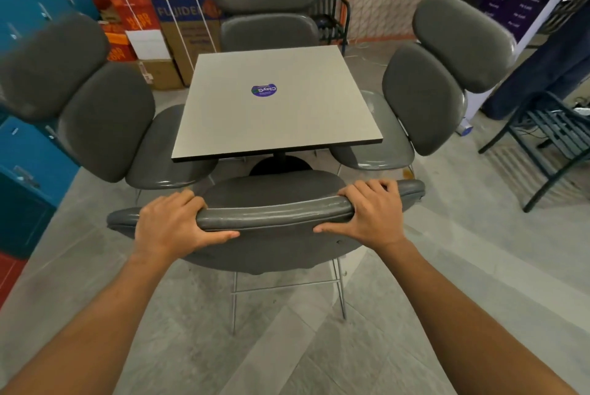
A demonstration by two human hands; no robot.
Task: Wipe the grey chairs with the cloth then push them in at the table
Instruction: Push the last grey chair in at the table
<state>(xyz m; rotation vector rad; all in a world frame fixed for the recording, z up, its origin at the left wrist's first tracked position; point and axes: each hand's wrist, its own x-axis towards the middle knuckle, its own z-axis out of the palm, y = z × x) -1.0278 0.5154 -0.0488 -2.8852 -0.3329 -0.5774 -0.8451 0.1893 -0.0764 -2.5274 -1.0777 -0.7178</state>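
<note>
Both hands clasp the top backrest pad of the nearest grey chair [274, 215]: the left hand [172, 225] and the right hand [370, 212] each curl fingers over its far side, thumbs pressed along the near face. That chair's seat is mostly hidden behind its backrest, its front reaching toward the square table [274, 100], whose pedestal base shows only partly. A round purple sticker [264, 90] sits on the tabletop. Three more grey chairs, left [95, 120], far [265, 11] and right [431, 91], have seats tucked partly under the table. No cloth shows. Cardboard boxes [178, 24] stand behind.
</note>
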